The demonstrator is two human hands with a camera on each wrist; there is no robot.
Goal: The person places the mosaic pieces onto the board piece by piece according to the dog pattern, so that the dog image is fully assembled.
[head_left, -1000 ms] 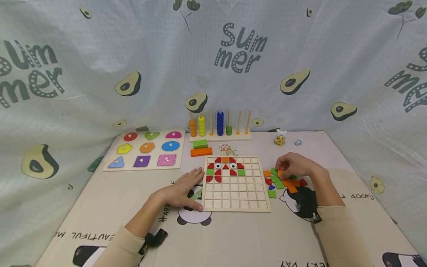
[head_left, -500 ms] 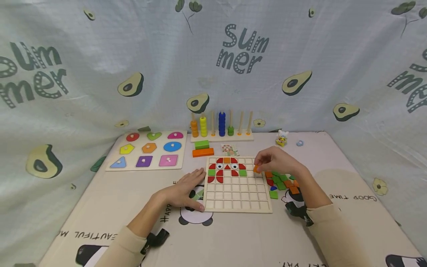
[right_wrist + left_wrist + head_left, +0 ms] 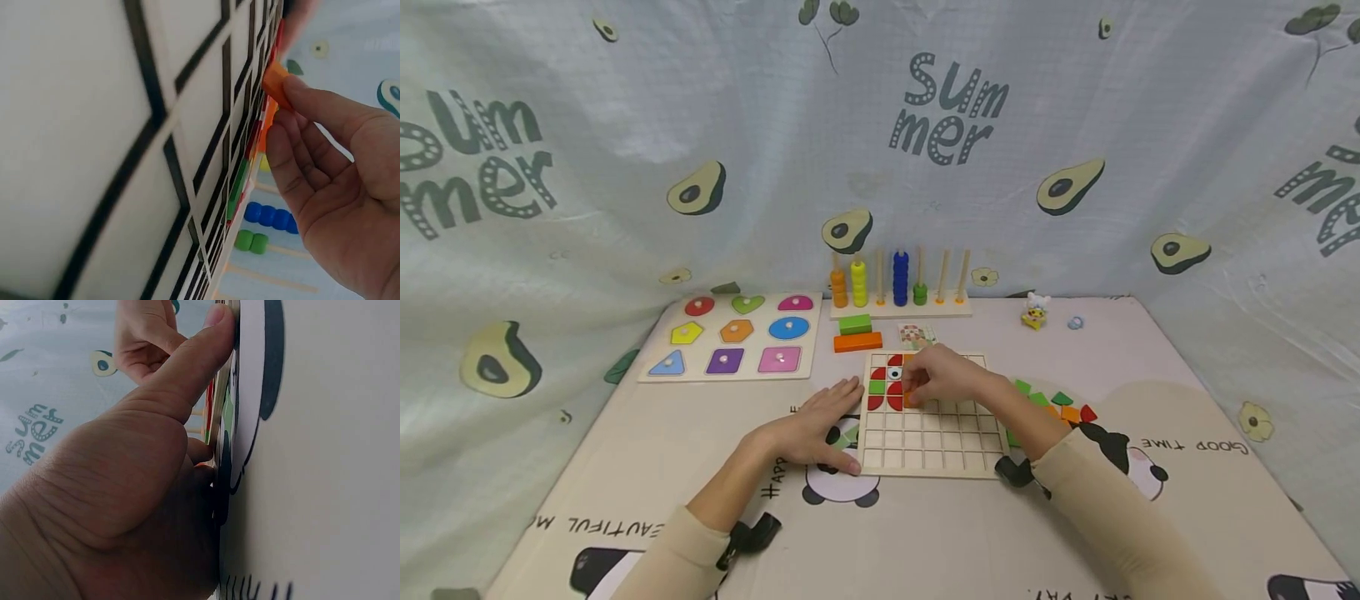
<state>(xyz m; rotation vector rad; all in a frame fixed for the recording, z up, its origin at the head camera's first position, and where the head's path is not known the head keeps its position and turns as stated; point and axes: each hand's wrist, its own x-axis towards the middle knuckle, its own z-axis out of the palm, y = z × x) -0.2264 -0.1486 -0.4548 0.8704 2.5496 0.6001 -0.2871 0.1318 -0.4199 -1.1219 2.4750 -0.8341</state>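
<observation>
A wooden grid board (image 3: 932,458) lies mid-table, with red, green and orange pieces and a round eye piece set in its upper left cells. My right hand (image 3: 946,377) is over those cells and pinches an orange square tile (image 3: 277,85) between thumb and fingers. In the head view this hand hides part of the pattern. My left hand (image 3: 816,427) rests flat on the table at the board's left edge, fingers straight and thumb (image 3: 203,353) along the board's lower left corner.
Loose green tiles (image 3: 1036,398) and other coloured pieces lie right of the board, partly behind my right forearm. Behind it are a picture card (image 3: 916,335), two blocks (image 3: 857,342) and a bead stacker (image 3: 900,312). A shape puzzle (image 3: 647,372) lies back left; a small figurine (image 3: 1033,312) stands back right.
My right hand has picked an orange tile from the loose pile and carried it left over the board to the pattern. The left hand has stayed at the board's edge.
</observation>
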